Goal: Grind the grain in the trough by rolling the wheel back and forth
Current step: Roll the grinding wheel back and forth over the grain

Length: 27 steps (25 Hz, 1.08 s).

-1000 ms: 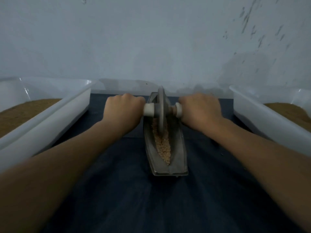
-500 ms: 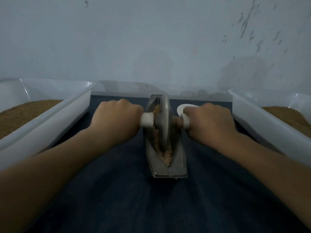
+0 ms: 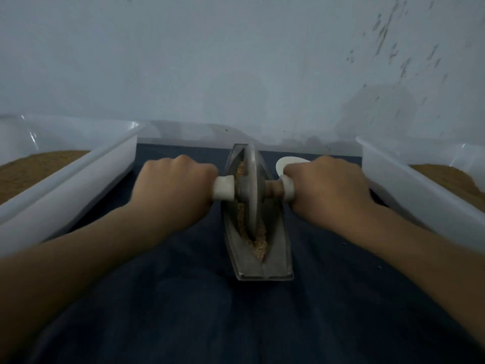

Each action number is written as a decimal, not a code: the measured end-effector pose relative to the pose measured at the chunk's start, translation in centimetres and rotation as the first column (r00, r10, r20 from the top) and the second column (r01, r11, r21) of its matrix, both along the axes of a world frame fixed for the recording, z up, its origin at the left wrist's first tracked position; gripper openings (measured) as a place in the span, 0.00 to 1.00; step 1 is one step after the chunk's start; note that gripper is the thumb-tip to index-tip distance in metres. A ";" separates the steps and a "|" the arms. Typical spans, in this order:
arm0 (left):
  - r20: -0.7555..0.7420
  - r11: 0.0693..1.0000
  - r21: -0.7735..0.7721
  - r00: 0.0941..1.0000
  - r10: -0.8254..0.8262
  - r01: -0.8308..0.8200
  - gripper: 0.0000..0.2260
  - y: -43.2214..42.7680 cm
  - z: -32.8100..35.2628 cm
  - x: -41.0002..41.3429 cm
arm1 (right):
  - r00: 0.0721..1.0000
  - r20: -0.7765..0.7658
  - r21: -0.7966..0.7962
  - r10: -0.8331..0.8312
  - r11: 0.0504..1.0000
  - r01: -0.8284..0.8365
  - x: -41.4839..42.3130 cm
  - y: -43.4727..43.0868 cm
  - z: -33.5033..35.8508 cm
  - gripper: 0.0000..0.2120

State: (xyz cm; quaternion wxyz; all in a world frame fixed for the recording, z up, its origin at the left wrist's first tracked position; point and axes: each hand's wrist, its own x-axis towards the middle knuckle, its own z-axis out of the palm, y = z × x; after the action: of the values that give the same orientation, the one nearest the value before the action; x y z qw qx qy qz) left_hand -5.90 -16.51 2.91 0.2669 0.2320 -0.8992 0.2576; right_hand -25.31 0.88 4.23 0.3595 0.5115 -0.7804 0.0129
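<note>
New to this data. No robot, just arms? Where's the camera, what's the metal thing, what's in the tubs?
No robot here: a person works bare-handed. The single camera sits on their head, looking forward and down, so you see their own forearms.

The left hand and right hand grip the white handles on the axle of a metal wheel. The wheel stands on edge in a narrow metal trough that holds grain. Rolling it along the trough crushes the grain.

The trough lies on a dark cloth. The left bin and right bin flank it, each holding brown powder; I cannot tell what it is. A small white round thing lies beyond the right hand.
</note>
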 end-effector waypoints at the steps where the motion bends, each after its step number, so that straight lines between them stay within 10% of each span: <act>1: 0.013 0.994 0.061 0.996 0.085 -0.085 0.06 -0.1 0.1 -1.4 | 0.998 0.052 0.025 -0.031 0.999 0.029 -0.2 -1.6 0.5 0.11; 5: 0.051 0.949 0.228 0.976 0.213 -0.219 0.05 -0.7 1.9 -4.7 | 0.945 0.301 0.149 -0.124 0.985 0.082 -1.1 -5.1 2.6 0.07; 11: -0.051 0.992 -0.073 0.993 -0.108 0.104 0.17 0.1 0.0 0.5 | 0.993 -0.068 -0.136 0.101 0.985 -0.109 -0.7 1.2 -0.8 0.18; 18: 0.118 0.974 0.111 0.976 0.184 -0.197 0.04 -0.5 3.3 -5.6 | 0.919 0.371 0.104 -0.130 0.990 0.098 -1.8 -4.4 1.0 0.05; 23: -0.010 0.988 -0.128 0.997 -0.083 0.081 0.15 1.0 0.7 0.6 | 0.990 -0.063 -0.179 0.125 0.975 -0.134 -0.4 2.2 -1.1 0.16; 27: -0.044 0.998 -0.011 0.997 0.063 -0.063 0.11 -0.2 0.3 -2.4 | 0.997 0.069 -0.020 -0.034 0.999 0.036 -1.1 -1.9 -0.3 0.09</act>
State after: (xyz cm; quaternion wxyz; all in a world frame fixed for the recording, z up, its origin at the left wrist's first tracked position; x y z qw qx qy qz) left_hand -8.33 -16.67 3.25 0.2798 0.2640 -0.8837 0.2664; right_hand -26.39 -1.01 3.93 0.3381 0.4932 -0.8009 0.0321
